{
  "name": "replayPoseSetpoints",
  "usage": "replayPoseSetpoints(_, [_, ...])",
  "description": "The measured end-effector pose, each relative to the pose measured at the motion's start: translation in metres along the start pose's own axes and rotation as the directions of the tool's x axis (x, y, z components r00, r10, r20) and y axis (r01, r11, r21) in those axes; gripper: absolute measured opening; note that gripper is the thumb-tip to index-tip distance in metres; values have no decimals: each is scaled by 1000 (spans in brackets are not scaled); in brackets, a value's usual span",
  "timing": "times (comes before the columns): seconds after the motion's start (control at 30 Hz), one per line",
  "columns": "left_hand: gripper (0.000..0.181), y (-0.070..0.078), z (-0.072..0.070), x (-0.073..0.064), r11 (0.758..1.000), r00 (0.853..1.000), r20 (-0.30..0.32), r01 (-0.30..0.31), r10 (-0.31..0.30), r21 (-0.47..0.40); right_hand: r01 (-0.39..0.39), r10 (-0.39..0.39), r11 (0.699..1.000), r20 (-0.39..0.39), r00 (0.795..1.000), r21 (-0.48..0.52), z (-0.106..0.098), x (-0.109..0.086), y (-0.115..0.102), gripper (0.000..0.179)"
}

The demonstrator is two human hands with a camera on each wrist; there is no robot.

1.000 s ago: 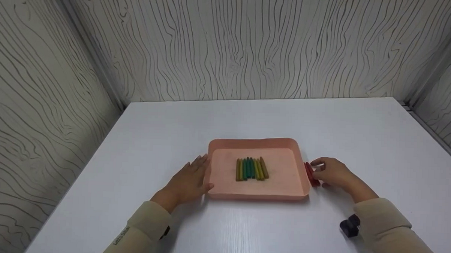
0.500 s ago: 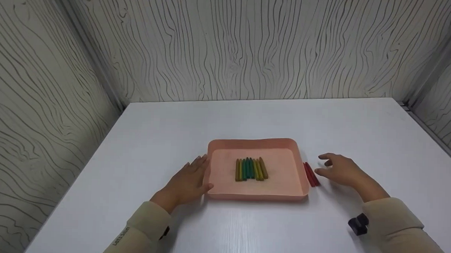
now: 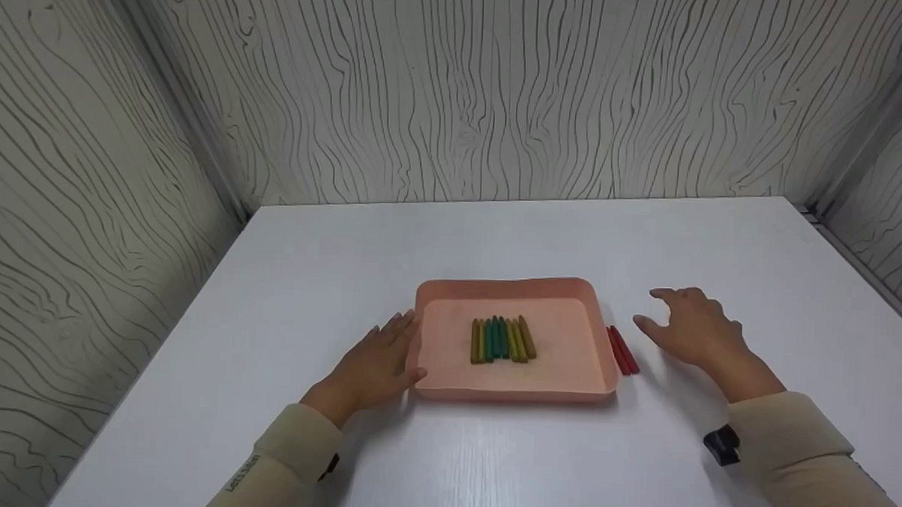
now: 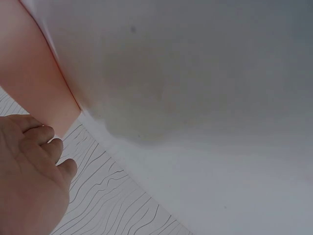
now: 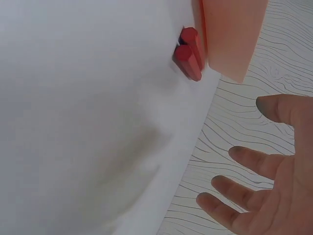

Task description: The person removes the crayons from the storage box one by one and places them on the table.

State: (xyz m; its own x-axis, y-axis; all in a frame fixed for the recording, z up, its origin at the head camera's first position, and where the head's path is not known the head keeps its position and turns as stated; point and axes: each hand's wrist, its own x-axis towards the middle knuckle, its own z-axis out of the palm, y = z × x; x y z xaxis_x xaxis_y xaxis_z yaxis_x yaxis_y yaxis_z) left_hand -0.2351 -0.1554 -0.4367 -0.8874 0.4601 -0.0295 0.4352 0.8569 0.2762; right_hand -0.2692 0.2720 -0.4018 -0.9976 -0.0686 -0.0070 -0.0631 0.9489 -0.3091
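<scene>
A shallow pink tray point(image 3: 450, 286) lies on the white table, with several crayons point(image 3: 499, 338) in brown, yellow and green side by side in its middle. Against its left wall rests my left hand point(image 3: 376, 363), fingers extended, thumb at the rim. Two red crayons point(image 3: 622, 350) lie together on the table along the outside of the tray's right wall; the right wrist view shows their ends point(image 5: 188, 56) close to the pink wall. My right hand point(image 3: 700, 330) hovers to the right of the red crayons, fingers spread, holding nothing.
The white table point(image 3: 511, 458) runs to a wood-grain patterned back panel point(image 3: 501, 98). A similar panel point(image 3: 85, 196) stands at the left, another point(image 3: 896, 186) at the right. A dark wrist camera point(image 3: 722, 444) sits under the right sleeve.
My right hand has let go of the red crayons and moved away to the right and up, its fingers spreading. The left hand and tray have hardly moved.
</scene>
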Motion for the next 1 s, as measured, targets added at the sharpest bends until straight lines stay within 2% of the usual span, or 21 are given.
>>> replayPoseSetpoints(0.27, [73, 0, 0, -1, 1000, 1000, -2, 5, -6, -11, 5, -9, 999, -64, 998, -53, -8, 0, -12, 73])
replayPoseSetpoints(0.53, [73, -1, 1, 0, 1000, 1000, 0, -6, 6, 13, 41, -48, 997, -117, 992, -61, -14, 1, -23, 75])
replayPoseSetpoints(0.73, [73, -2, 1, 0, 1000, 1000, -5, -20, 20, 2, 45, -51, 997, -109, 993, -58, -18, 3, -37, 75])
replayPoseSetpoints(1.0, [73, -2, 1, 1, 1000, 1000, -7, -20, 20, 10, 88, -95, 994, -108, 990, -67, -15, 7, -58, 78])
